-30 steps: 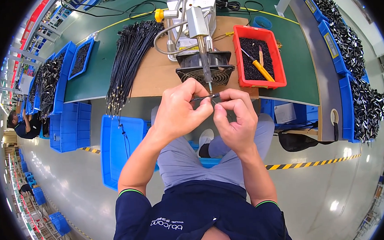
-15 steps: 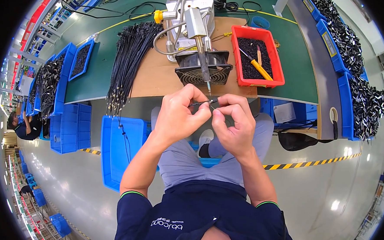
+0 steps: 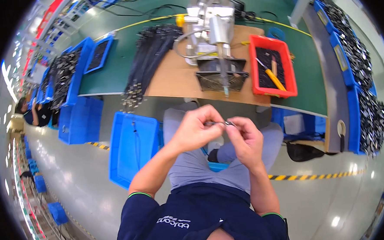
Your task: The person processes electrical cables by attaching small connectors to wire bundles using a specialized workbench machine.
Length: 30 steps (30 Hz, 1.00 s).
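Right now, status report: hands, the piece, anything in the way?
Left hand and right hand close together, both pinching. Small dark piece between them, details blurred. Metal nozzle ahead, apart from both hands.

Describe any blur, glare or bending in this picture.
Head view: apparent motion blur softens the black cable bundle and smears the small dark piece between the left hand and right hand; head view: white glare spots shine on the grey floor; head view: the fisheye bows the striped floor tape, and the corners are black.
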Tool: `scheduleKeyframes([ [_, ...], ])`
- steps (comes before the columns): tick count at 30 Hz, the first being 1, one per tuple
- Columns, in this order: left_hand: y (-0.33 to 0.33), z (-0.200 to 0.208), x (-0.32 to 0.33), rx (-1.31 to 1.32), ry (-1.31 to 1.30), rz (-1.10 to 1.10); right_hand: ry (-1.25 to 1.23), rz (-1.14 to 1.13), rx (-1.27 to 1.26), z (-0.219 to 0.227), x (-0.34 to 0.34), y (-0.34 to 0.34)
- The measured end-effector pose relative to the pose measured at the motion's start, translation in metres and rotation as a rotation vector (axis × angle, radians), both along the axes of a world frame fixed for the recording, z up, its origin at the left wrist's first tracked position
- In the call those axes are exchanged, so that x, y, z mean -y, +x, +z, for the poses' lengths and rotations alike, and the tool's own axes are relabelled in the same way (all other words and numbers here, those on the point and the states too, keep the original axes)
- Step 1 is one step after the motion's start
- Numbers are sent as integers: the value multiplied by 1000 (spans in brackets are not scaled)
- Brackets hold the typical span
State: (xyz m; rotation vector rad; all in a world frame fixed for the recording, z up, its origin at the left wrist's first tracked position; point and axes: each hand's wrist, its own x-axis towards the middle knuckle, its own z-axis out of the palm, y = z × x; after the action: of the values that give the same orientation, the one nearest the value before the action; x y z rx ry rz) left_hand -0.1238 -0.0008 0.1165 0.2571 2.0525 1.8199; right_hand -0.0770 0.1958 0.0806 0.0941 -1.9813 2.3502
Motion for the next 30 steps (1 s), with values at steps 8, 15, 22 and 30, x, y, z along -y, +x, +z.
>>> scheduleKeyframes([
  [8,38,-39,33,-489,-498,-65,127,89,133,-59,-4,21],
  [15,64,-86,130,-487,-856,321,348,121,202,-73,29,21],
  [22,76,-79,219,-498,-1275,706,386,84,173,-81,23,15],
  [30,13,19,193,-716,-819,777,407,102,143,-68,34,19],
])
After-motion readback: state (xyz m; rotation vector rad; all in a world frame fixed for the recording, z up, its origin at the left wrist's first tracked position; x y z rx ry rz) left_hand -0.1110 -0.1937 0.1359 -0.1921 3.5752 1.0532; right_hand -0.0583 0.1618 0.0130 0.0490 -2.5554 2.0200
